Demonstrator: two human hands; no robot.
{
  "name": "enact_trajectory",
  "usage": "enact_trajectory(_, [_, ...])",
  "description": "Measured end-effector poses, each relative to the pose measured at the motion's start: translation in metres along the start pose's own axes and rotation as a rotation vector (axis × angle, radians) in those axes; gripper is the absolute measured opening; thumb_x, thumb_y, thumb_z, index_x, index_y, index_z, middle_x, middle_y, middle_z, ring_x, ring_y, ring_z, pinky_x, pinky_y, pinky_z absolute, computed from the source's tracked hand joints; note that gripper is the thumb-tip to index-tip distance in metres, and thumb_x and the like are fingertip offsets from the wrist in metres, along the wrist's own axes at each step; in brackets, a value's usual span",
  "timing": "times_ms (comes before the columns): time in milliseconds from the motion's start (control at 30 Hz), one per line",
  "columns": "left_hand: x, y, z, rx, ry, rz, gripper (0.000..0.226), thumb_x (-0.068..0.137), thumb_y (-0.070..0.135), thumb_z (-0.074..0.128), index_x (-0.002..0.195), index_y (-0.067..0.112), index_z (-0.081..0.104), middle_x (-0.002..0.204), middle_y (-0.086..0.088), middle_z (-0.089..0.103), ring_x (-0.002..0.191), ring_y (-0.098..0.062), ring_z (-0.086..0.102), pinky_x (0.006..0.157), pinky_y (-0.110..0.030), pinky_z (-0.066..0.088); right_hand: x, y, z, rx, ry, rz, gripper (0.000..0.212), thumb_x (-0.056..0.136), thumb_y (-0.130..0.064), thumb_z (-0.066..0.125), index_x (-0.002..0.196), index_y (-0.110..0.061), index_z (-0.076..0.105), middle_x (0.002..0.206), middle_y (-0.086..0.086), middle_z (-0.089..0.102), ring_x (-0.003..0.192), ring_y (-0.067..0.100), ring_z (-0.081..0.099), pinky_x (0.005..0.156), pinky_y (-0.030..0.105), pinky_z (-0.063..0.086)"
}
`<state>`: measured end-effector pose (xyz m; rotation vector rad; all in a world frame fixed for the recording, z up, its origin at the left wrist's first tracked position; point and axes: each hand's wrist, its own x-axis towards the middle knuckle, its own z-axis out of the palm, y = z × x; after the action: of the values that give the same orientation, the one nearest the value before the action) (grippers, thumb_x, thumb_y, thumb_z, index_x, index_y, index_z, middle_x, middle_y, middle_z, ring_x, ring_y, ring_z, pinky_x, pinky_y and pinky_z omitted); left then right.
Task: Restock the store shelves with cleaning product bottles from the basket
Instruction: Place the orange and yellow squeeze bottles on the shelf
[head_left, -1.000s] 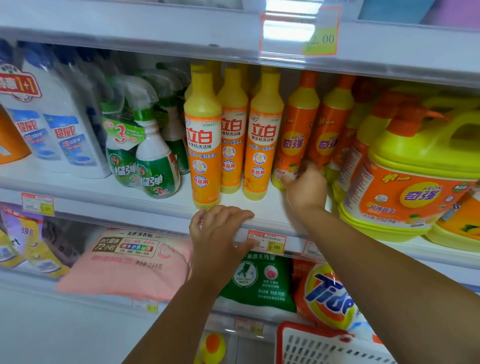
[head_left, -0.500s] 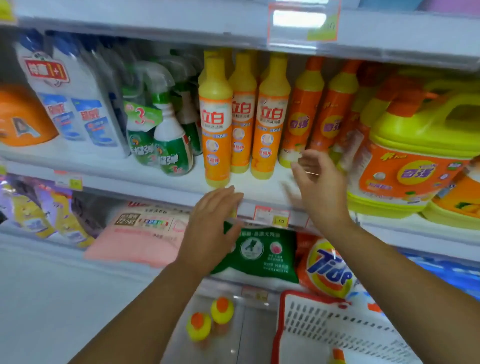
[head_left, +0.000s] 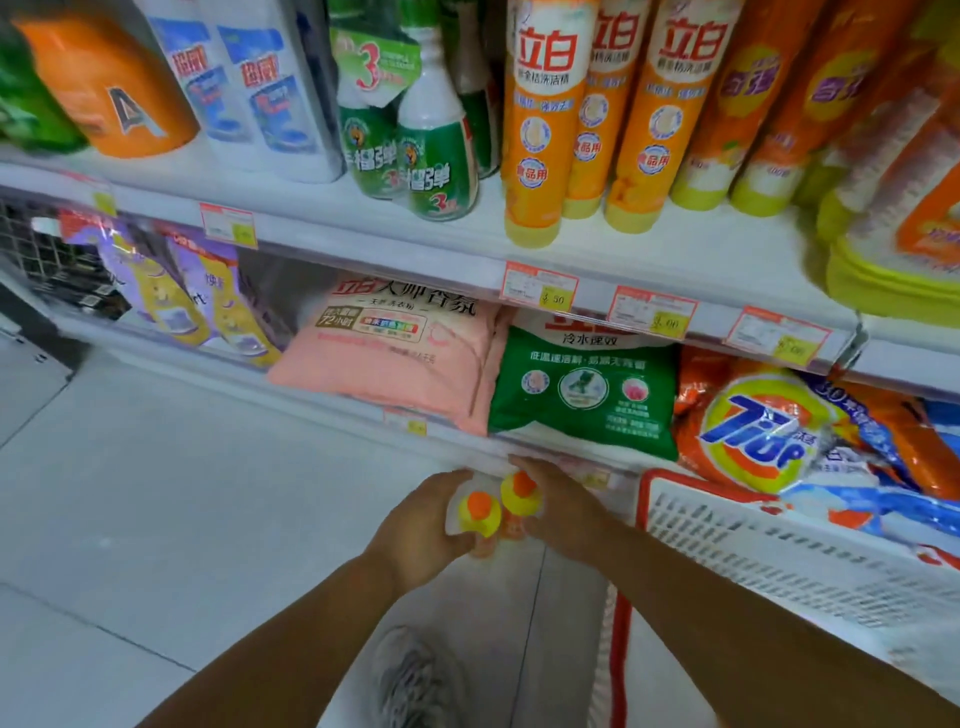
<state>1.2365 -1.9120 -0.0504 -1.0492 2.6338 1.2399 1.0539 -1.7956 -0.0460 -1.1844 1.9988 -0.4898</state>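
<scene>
Two dish-soap bottles with yellow shoulders and orange caps stand on the floor below the shelves, seen from above. My left hand (head_left: 415, 525) curls round the left bottle (head_left: 480, 512). My right hand (head_left: 563, 512) curls round the right bottle (head_left: 519, 493). Both bottle bodies are mostly hidden by my fingers. The white basket with a red rim (head_left: 779, 561) sits just to the right of my right arm. On the upper shelf (head_left: 415, 239) stand matching yellow-orange bottles (head_left: 535, 130) in rows.
Green spray bottles (head_left: 434, 150) and white-blue bottles (head_left: 260, 93) fill the upper shelf's left side; large yellow jugs (head_left: 893, 249) its right. Detergent bags, pink (head_left: 395, 353), green (head_left: 587, 384) and Tide (head_left: 769, 431), lie on the lower shelf. My shoe (head_left: 410, 675) is on the pale floor tiles.
Both hands left the upper shelf edge and dropped to the floor, where each now holds a bottle. The view tilted downward.
</scene>
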Motion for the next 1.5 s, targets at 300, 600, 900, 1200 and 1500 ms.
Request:
enact_trajectory(300, [0.017,-0.034,0.056,-0.248,0.055,-0.137,0.075,0.063,0.023,0.088,0.119,0.048,0.045,0.12,0.014,0.061,0.112,-0.014,0.058,0.084,-0.015,0.043,0.028,0.023,0.032,0.102,0.161,0.063,0.072,0.073,-0.022,0.083,0.135,-0.027,0.046,0.133,0.001,0.055,0.116,0.025,0.056,0.093,0.032,0.045])
enact_trajectory(600, [0.022,-0.008,0.046,-0.392,0.097,-0.129,0.057,0.064,0.016,0.09,0.108,0.039,0.062,0.105,0.014,0.068,0.092,0.002,0.063,0.077,-0.01,0.044,-0.005,0.001,-0.004,0.151,0.245,0.037,0.057,0.073,-0.022,0.083,0.123,-0.025,0.056,0.112,-0.003,0.065,0.101,0.019,0.059,0.084,0.029,0.044])
enact_trajectory(900, [-0.025,0.136,-0.039,-0.627,0.019,0.145,0.047,0.083,0.0,0.073,0.112,0.034,0.058,0.096,0.011,0.074,0.09,-0.007,0.071,0.075,-0.024,0.056,-0.127,-0.062,-0.135,0.692,0.462,-0.118,0.057,0.072,-0.015,0.085,0.118,-0.027,0.054,0.111,-0.01,0.069,0.099,0.009,0.069,0.073,0.022,0.057])
enact_trajectory(1200, [-0.093,0.237,-0.055,-0.713,0.012,0.285,0.048,0.075,0.007,0.083,0.119,0.016,0.065,0.109,-0.005,0.075,0.101,-0.023,0.071,0.088,-0.039,0.058,-0.228,-0.119,-0.209,0.868,0.513,-0.359,0.044,0.076,-0.015,0.076,0.118,-0.015,0.064,0.099,-0.001,0.077,0.08,0.009,0.073,0.058,0.02,0.054])
enact_trajectory(1500, [-0.094,0.27,-0.065,-0.786,0.135,0.301,0.07,0.057,0.033,0.091,0.121,0.024,0.064,0.111,-0.001,0.074,0.102,-0.023,0.071,0.089,-0.049,0.056,-0.238,-0.114,-0.184,0.988,0.57,-0.315,0.027,0.085,-0.006,0.071,0.111,-0.011,0.066,0.098,0.004,0.077,0.087,0.018,0.074,0.066,0.024,0.057])
